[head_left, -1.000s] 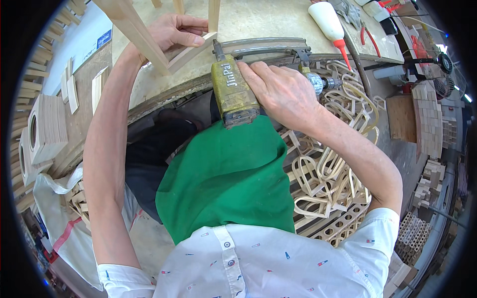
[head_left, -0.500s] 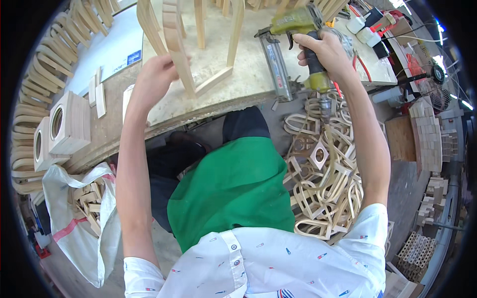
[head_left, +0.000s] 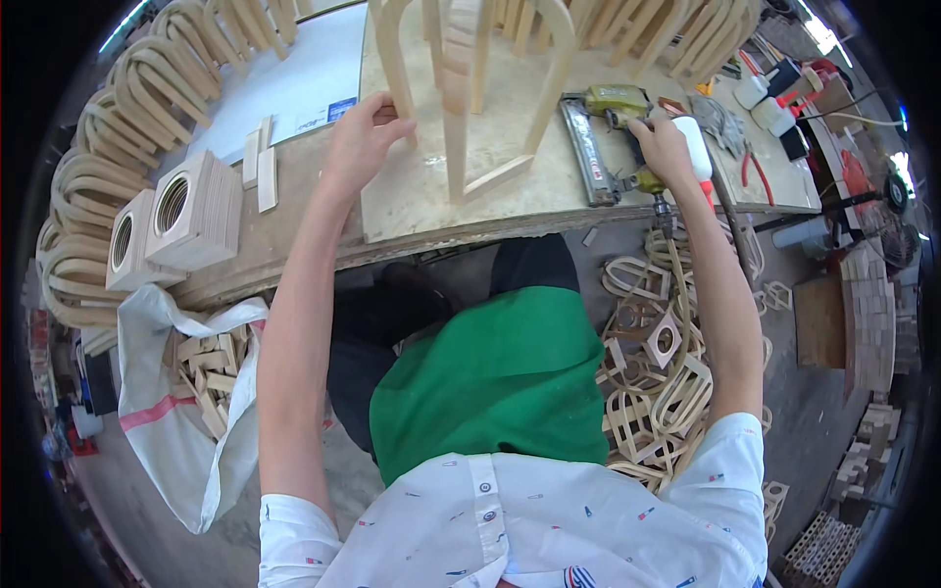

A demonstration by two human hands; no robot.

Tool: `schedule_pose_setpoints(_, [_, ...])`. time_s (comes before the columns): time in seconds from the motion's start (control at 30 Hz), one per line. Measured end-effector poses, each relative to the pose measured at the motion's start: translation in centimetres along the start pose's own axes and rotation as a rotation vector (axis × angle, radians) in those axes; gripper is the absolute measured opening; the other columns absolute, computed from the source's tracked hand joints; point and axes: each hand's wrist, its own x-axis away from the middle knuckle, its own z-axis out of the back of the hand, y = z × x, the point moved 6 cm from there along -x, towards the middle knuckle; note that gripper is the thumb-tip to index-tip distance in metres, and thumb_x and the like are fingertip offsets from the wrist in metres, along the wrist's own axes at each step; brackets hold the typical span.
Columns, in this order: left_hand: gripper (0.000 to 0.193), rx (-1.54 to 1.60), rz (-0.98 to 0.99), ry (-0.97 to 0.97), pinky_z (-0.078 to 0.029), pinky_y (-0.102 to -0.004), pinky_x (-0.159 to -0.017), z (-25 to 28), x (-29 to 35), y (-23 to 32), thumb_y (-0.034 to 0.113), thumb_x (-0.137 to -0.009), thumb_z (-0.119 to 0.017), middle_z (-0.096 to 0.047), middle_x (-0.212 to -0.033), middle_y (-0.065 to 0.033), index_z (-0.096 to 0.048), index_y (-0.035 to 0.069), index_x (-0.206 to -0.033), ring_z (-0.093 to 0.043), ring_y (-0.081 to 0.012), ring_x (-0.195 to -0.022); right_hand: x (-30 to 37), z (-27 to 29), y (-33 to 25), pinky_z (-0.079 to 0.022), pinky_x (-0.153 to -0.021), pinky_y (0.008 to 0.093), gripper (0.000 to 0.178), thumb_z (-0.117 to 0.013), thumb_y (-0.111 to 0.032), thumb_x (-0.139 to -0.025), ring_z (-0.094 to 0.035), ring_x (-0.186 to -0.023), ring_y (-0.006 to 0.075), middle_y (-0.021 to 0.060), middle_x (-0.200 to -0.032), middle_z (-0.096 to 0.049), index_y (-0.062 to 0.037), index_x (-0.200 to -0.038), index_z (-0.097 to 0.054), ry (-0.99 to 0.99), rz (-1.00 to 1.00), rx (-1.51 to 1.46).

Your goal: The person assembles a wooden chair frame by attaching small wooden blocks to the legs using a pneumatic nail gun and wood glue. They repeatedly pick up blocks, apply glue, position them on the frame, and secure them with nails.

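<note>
An arched wooden frame (head_left: pixel 457 108) stands on the workbench (head_left: pixel 441 218), its pale legs joined low down by a short wooden crosspiece (head_left: pixel 500 176). At the frame's left leg is my left hand (head_left: pixel 363 142), thumb and fingers closed about the lower part. My right hand (head_left: pixel 664 155) grips the handle of a yellow-green nail gun (head_left: pixel 619 100) with a long silver magazine. The gun rests at the bench's front right, and my hand covers most of its handle. From its fitting an air hose (head_left: pixel 678 269) hangs down past the bench edge.
Bent wooden arches (head_left: pixel 147 78) line the bench's left and back. Blocks with round holes (head_left: pixel 196 216) stand front left, above a white sack (head_left: pixel 157 392) of offcuts. Glue bottles (head_left: pixel 753 90) and red pliers (head_left: pixel 757 176) lie right. Loose wooden loops (head_left: pixel 676 392) are heaped below.
The nail gun has come down from above the bench to rest on it, my right hand still on its handle. My left hand has shifted to the frame's left leg. The view has turned.
</note>
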Motion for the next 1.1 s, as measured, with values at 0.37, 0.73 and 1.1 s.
schedule_pose_setpoints(0.37, [0.021,-0.337,-0.218,0.392,-0.051,-0.0324,-0.071,-1.0,6.8,1.0,0.008,-0.079,-0.072,-0.067,-0.085,-0.0131,-0.06,-0.002,-0.093,-0.067,-0.0215,-0.079,14.9,-1.0,-16.8,-0.048,-0.062,0.0293,0.05,-0.078,-0.018,-0.075,-0.058,-0.076,0.0159,0.0099,-0.107,-0.06,-0.0009,-0.116,-0.056,-0.069,0.338,-0.651])
schedule_pose_setpoints(0.73, [0.024,-0.358,-0.232,0.328,-0.05,-0.0361,-0.074,-0.2,8.7,2.6,0.01,-0.076,-0.075,-0.064,-0.089,-0.0135,-0.059,-0.002,-0.091,-0.064,-0.0266,-0.084,12.3,-3.2,-15.9,-0.049,-0.063,0.0313,0.026,-0.066,-0.005,-0.084,-0.061,-0.072,0.0189,0.0117,-0.093,-0.06,0.0007,-0.108,-0.059,0.06,0.249,-0.725])
schedule_pose_setpoints(1.1, [0.026,-0.731,0.182,0.245,-0.047,-0.0444,-0.076,6.5,9.2,-1.8,0.02,-0.075,-0.066,-0.061,-0.084,-0.02,-0.057,-0.001,-0.089,-0.059,-0.0384,-0.083,12.0,-2.6,-14.3,-0.05,-0.066,0.0308,0.026,-0.064,-0.002,-0.084,-0.062,-0.076,0.019,0.0113,-0.094,-0.061,0.0012,-0.109,-0.06,0.109,0.148,-0.854])
